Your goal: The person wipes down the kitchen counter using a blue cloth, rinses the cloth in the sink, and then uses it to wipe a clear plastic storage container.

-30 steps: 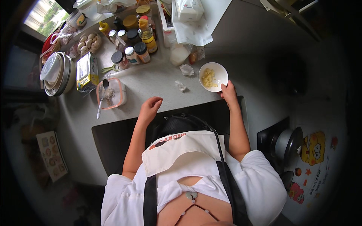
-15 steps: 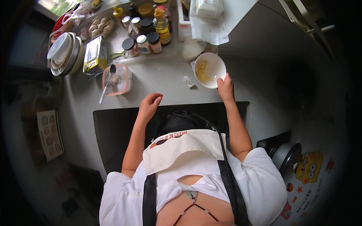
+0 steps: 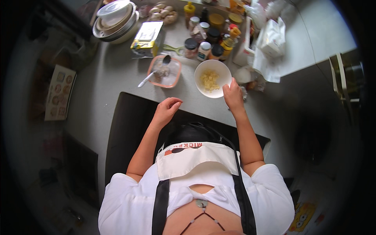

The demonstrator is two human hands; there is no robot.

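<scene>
My right hand [image 3: 234, 96] grips the near right rim of a white bowl [image 3: 224, 73], thumb on the rim. Pale yellow chopped bits [image 3: 210, 80] lie in the bowl, which is over the counter in front of the jars. My left hand [image 3: 167, 109] hovers at the counter's near edge, loosely curved, with nothing visible in it. Just beyond it sits a clear square tub [image 3: 172, 80] with an orange-pink rim. A white-handled spoon [image 3: 145, 81] and a dark spoon head [image 3: 166, 59] rest in the tub, over a whitish grainy content.
Behind the tub are a yellow-and-white packet [image 3: 147, 41], a green peeler-like tool [image 3: 172, 49] and stacked bowls [image 3: 115, 19]. Several jars [image 3: 190, 47] and bottles [image 3: 227, 45] stand beyond the bowl. Plastic bags [image 3: 246, 74] lie to its right; a dark recess [image 3: 133, 113] opens before me.
The view has turned, shifting the counter in the picture. My right hand has brought the bowl leftward, from beside the plastic bags to in front of the jars. My left hand remains near the edge.
</scene>
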